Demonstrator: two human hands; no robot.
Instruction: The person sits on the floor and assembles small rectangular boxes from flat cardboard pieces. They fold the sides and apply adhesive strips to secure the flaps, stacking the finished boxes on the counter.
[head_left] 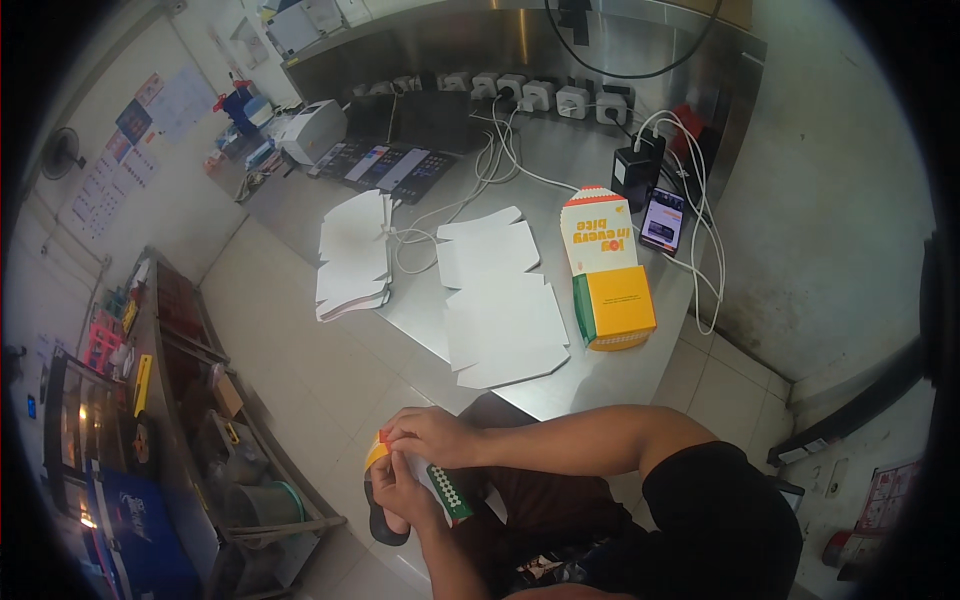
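Note:
Low in front of me, over my lap, my right hand (pixel 436 437) and my left hand (pixel 402 494) meet with fingers pinched on a cardboard food box (pixel 449 491). Its green side with white pattern shows beside my left wrist, and a yellow and red edge sticks out past my fingertips. My hands cover most of it. On the steel table ahead lies a stack of flat white carton blanks (pixel 505 325). To its left is another stack of blanks (pixel 350 250). A folded yellow, green and white food box (pixel 618 305) stands at the right with its lid flap up.
Behind the box are a phone (pixel 662 220) and a black device (pixel 636 172) with looping white cables. Several white adapters (pixel 572 102) line the table's back. A laptop (pixel 400 168) and a white printer (pixel 312 132) sit farther left. A cluttered shelf (pixel 225 450) runs along the left.

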